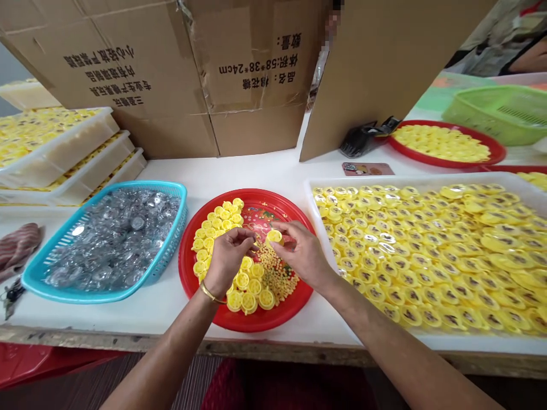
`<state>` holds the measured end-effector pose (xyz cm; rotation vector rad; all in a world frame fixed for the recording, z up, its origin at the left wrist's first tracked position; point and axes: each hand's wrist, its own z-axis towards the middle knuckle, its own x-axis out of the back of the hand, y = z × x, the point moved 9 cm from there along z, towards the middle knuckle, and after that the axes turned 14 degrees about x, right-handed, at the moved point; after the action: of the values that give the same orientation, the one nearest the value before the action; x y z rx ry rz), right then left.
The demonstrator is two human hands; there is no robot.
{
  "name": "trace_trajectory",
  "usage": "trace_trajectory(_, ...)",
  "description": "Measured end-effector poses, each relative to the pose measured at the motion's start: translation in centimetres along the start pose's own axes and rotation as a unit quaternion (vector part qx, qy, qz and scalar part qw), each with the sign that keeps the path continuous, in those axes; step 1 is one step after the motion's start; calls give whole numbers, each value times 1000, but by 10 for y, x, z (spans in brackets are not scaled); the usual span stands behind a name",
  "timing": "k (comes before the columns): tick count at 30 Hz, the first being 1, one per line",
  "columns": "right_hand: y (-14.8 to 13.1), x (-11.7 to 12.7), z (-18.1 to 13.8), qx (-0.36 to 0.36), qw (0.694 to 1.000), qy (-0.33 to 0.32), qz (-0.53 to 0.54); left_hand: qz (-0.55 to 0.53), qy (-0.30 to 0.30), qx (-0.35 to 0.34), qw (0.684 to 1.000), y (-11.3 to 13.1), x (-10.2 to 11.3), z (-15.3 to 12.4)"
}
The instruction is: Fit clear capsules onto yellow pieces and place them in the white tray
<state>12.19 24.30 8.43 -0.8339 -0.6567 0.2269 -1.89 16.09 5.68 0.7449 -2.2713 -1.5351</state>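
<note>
Both hands work over a red plate (pixel 294 293) that carries small yellow cups (pixel 209 228) and a heap of tiny yellow beads (pixel 277 273). My right hand (pixel 301 253) pinches one yellow cup (pixel 274 236) between thumb and fingers above the plate's middle. Close beside it, my left hand (pixel 228 256), with a gold bangle at the wrist, has its fingers curled and pinched together; what they hold is too small to make out.
A blue basket (pixel 38 276) of clear shiny pieces stands left of the plate. A big white tray (pixel 448 341) of filled yellow cups lies to the right. Behind are cardboard boxes (pixel 179 74), stacked white trays (pixel 85 154), another red plate (pixel 498 151), a green basket (pixel 504 114) and a black tool (pixel 363 139).
</note>
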Motion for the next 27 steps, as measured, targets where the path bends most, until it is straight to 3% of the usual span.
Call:
trace_trajectory(7, 10, 0, -1, -30, 998, 21, 59, 14, 36, -16, 999, 4, -6, 3)
trace_trajectory(13, 15, 0, -2, -55, 996, 22, 60, -42, 29, 20, 998, 0, -13, 11)
trace_trajectory(19, 19, -9, -5, -88, 985, 1, 146, 68, 60, -106, 990, 15, -21, 3)
trace_trajectory(27, 17, -7, -3, -83, 982, 13, 167, 140, 27, -125, 982, 18, -26, -14)
